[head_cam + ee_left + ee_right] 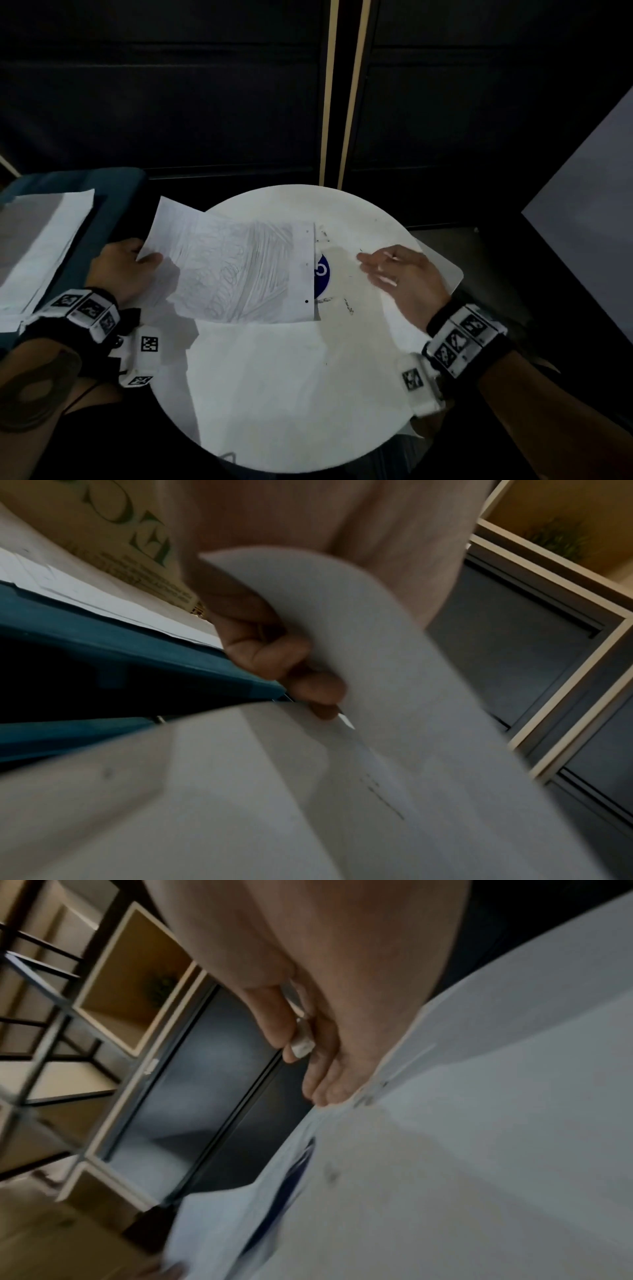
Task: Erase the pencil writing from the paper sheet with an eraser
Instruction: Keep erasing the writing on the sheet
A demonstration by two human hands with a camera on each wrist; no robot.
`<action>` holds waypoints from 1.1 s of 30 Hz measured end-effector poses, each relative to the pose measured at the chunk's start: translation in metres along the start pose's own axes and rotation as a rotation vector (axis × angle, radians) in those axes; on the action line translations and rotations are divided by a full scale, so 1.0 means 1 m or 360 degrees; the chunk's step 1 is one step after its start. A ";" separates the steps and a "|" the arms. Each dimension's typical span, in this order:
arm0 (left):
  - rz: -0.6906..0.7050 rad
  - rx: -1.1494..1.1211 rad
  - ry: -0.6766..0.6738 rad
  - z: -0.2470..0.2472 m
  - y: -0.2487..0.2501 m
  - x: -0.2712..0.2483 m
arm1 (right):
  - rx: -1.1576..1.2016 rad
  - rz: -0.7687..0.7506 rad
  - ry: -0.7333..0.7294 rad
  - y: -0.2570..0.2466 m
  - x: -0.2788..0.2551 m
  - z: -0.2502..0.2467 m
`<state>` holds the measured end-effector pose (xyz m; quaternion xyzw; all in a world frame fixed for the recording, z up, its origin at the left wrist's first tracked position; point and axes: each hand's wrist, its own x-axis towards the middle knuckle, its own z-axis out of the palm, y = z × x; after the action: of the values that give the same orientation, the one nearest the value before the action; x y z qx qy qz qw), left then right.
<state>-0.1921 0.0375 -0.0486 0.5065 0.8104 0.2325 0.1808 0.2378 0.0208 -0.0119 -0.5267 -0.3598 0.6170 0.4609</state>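
Note:
A paper sheet point(239, 270) covered in grey pencil scribble lies over the round white table point(359, 212), its left side raised. My left hand point(137, 263) pinches the sheet's left corner, thumb on top. In the left wrist view the fingers point(267, 656) curl under the bent paper sheet point(359, 647). My right hand point(387, 267) hovers right of the sheet, apart from it, fingers stretched out. In the right wrist view the right hand point(308, 1058) holds a small white eraser point(302, 1044) between thumb and forefinger.
Dark eraser crumbs point(347, 306) lie on the table beside the sheet's right edge, near a blue round sticker point(323, 272). Another white sheet point(260, 383) covers the table's near half. A teal seat point(113, 192) at the left carries stacked papers point(44, 240). Dark cabinets stand behind.

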 end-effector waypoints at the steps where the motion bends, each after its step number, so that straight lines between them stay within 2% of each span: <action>1: -0.0002 -0.0007 -0.0010 0.001 -0.001 0.000 | 0.0001 0.0049 -0.0127 0.004 -0.012 0.007; 4: 0.0004 -0.0013 0.0001 0.002 0.001 0.001 | 0.0075 0.0427 -0.0605 0.038 -0.059 0.030; 6: 0.0009 0.0001 0.0007 0.002 0.002 0.002 | 0.0051 0.0617 -0.0744 0.058 -0.075 0.039; 8: 0.0010 0.0037 0.0013 -0.001 0.002 0.002 | 0.0042 0.0629 -0.0635 0.061 -0.064 0.038; 11: -0.0006 0.0086 -0.0023 -0.007 -0.007 0.001 | 0.0095 0.0391 -0.0285 0.041 -0.019 0.021; 13: -0.0021 0.0137 -0.0119 -0.013 -0.011 -0.001 | 0.0080 0.0220 -0.0092 0.022 0.010 0.008; 17: 0.0049 0.0197 -0.0296 -0.018 -0.006 -0.006 | 0.0040 0.0015 0.0142 0.001 0.040 -0.003; 19: 0.0051 0.0190 -0.0335 -0.017 -0.002 -0.008 | 0.0071 0.0010 0.0133 0.000 0.038 -0.003; 23: 0.0043 0.0165 -0.0324 -0.015 0.000 -0.007 | 0.0157 0.0232 -0.0255 0.017 0.012 0.012; 24: 0.0032 0.0174 -0.0320 -0.015 -0.001 -0.006 | 0.0115 0.0266 -0.0274 0.021 0.011 0.017; 30: -0.0050 0.0175 -0.0312 -0.016 -0.001 -0.013 | 0.0225 0.0043 0.0238 0.005 0.047 -0.003; 31: -0.0041 0.0163 -0.0309 -0.015 0.000 -0.015 | 0.0244 0.0024 0.0244 0.002 0.046 -0.008; 33: -0.0025 0.0134 -0.0291 -0.012 0.001 -0.016 | 0.0303 0.0083 0.0109 0.004 0.035 -0.013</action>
<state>-0.1911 0.0214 -0.0370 0.5263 0.8035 0.1498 0.2344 0.2494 0.0522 -0.0292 -0.5105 -0.2697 0.6418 0.5047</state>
